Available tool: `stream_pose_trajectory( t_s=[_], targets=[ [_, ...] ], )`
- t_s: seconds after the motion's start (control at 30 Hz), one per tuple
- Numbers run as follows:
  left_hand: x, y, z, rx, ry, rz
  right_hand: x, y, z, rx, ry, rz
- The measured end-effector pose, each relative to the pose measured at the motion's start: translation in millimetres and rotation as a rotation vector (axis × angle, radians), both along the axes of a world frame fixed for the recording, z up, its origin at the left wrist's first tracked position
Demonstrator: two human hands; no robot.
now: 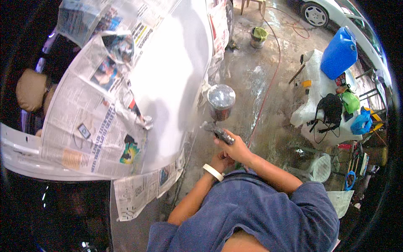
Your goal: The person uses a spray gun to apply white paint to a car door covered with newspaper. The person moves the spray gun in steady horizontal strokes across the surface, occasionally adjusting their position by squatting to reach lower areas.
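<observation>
My right hand [237, 148] grips the handle of a spray gun [218, 131] with a round lidded cup [221, 101] on top. The gun points left at a pale grey car panel [176, 75]. My left hand [221, 160], with a white band on its wrist, sits just under the right hand, mostly hidden by it; its fingers look closed near the gun's base. Newspaper sheets [88, 117] are taped over the car around the bare panel.
A red hose [268, 84] runs across the wet concrete floor. At the right stand a blue jug [340, 52], a covered table with bags [331, 109], a white basket [321, 168] and a small bucket [257, 38]. A white car's wheel [315, 13] shows at the top.
</observation>
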State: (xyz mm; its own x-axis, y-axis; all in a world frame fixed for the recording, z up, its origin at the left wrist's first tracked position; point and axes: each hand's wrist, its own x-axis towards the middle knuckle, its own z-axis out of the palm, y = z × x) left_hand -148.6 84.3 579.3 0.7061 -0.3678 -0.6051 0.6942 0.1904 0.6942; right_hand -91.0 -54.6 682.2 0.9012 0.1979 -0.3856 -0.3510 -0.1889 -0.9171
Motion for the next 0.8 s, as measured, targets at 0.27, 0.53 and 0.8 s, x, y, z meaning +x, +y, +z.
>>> stream_pose_trajectory(
  t_s=[0.27, 0.53, 0.8],
  targets=[
    [74.6, -19.8, 149.9, 0.767, -0.909, -0.172, 45.2, -62.5, -13.1, 0.021, -0.147, -0.077],
    [147.5, -89.0, 185.0, 0.867, -1.449, -0.377, 64.5, -116.8, -6.7, 0.014, -0.189, -0.009],
    [206.1, -137.3, 181.9, 0.608, -1.429, -0.82, 78.5, -171.9, -28.3, 0.026, -0.255, -0.045]
  ],
)
